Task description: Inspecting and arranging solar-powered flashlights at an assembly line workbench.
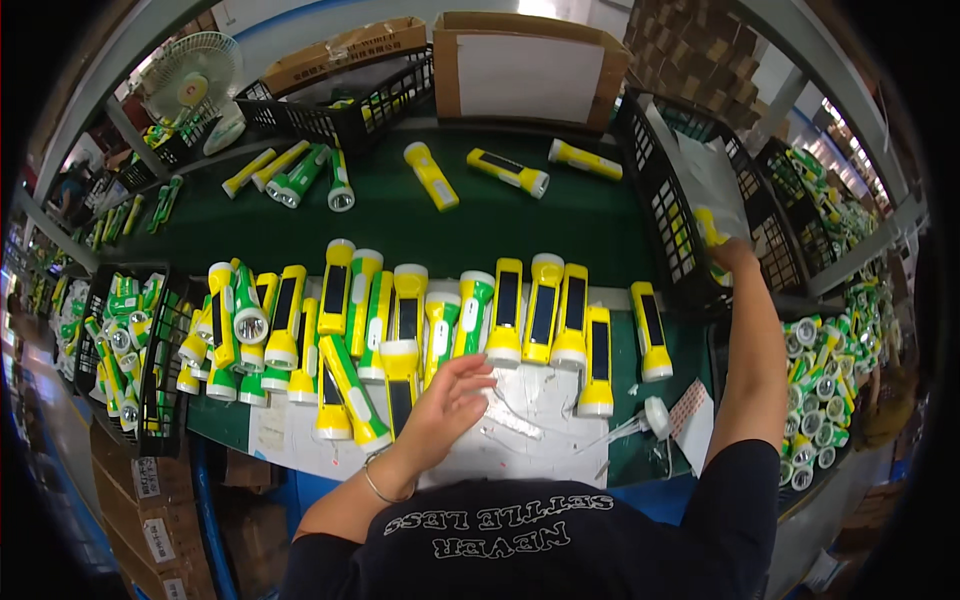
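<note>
We see a yellow flashlight (709,232) gripped upright at the black crate's (668,215) mesh wall. A second yellow flashlight (401,385) with a dark panel lies flat on the counter (500,215) in the row, touched at its side.

Two hands work the bench: the left hand (447,402) rests on a white sheet (545,400), the right hand (728,250) reaches into a black crate (668,205). Three yellow flashlights (509,171) lie apart at the far edge, four more flashlights (300,172) at far left. Two cardboard boxes (530,62) and one white fan (190,75) stand behind.
</note>
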Motion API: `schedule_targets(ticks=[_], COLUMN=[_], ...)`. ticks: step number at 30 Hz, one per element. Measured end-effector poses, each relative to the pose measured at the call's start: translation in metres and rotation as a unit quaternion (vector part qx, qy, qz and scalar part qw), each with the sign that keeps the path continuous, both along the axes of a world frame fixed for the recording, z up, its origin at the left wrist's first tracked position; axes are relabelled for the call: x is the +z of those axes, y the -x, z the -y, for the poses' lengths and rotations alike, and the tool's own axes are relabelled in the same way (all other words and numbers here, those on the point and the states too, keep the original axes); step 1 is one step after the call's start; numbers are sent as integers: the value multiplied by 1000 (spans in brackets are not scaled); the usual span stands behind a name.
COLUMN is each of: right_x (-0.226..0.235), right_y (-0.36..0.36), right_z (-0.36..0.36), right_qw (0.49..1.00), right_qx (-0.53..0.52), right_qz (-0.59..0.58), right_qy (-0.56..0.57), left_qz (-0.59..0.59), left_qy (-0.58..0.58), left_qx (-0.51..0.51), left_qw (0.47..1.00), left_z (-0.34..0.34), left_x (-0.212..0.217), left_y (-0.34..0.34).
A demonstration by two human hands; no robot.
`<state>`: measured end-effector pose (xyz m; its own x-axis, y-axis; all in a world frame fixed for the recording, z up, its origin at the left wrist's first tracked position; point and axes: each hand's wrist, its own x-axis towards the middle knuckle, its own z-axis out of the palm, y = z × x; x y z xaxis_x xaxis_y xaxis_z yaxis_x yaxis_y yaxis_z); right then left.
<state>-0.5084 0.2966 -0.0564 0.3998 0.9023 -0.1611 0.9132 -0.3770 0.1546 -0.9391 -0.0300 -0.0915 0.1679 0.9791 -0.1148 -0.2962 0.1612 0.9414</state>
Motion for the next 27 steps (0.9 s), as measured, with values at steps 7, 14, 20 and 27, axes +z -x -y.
schedule_targets(ticks=[7, 14, 20, 27], right_x=[16, -62, 31, 83], right_y=[172, 292, 266, 238], right_z=[-73, -65, 17, 189], right_qw=[954, 944, 864, 776], right_qx=[157, 270, 315, 436], right_qz=[-110, -175, -297, -455], right_qy=[-230, -75, -257, 28], left_qz=[6, -34, -446, -432], left_qy=[37, 44, -269, -166], left_qx=[-92, -88, 93, -44], left_qw=[995, 995, 849, 885], left_z=[-18, -17, -24, -38], left_x=[1, 15, 25, 53], left_y=[18, 29, 32, -11])
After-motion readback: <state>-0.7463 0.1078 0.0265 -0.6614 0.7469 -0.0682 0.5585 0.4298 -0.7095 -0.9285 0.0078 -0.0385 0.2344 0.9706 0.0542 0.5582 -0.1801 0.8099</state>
